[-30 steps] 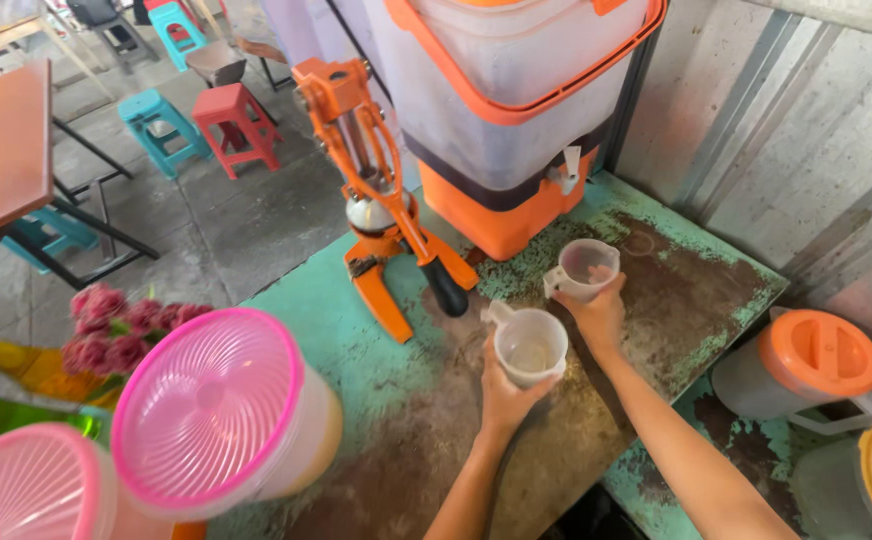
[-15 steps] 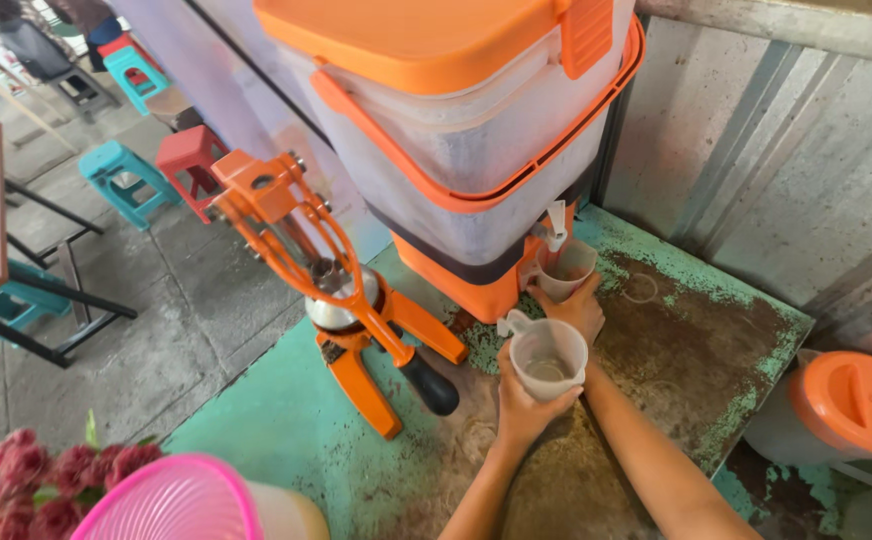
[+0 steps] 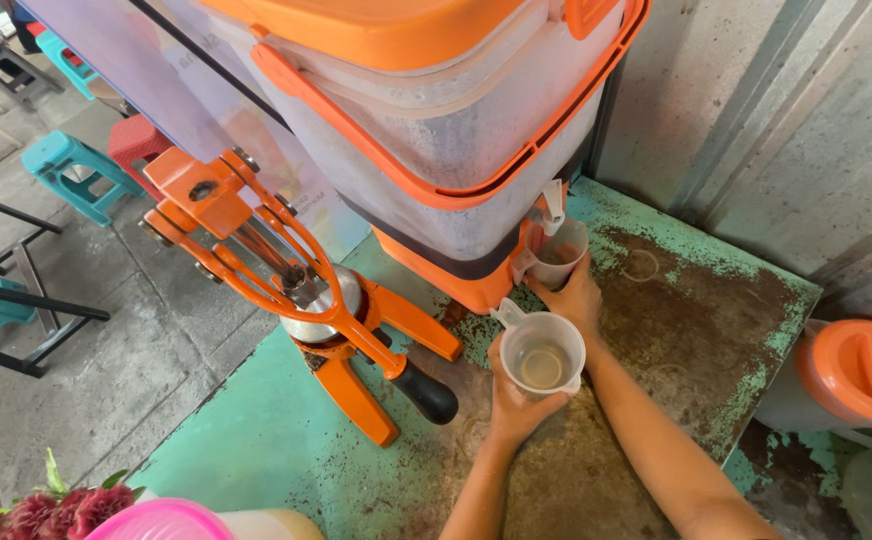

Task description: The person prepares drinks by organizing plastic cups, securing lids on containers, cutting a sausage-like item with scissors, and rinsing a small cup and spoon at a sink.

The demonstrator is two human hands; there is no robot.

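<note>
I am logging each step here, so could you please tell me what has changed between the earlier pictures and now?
The right hand has carried its clear plastic cup up from above the table to just under the white tap of the orange-lidded drink dispenser. The left hand still holds the handled measuring cup, now a little nearer the dispenser. The orange lever juicer and green table stayed put.

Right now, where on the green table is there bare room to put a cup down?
Bare top lies right of the right hand, toward the wall edge of the table, and front-left below the orange press. It is crowded at the dispenser tap, where both cups and the left hand sit.
</note>
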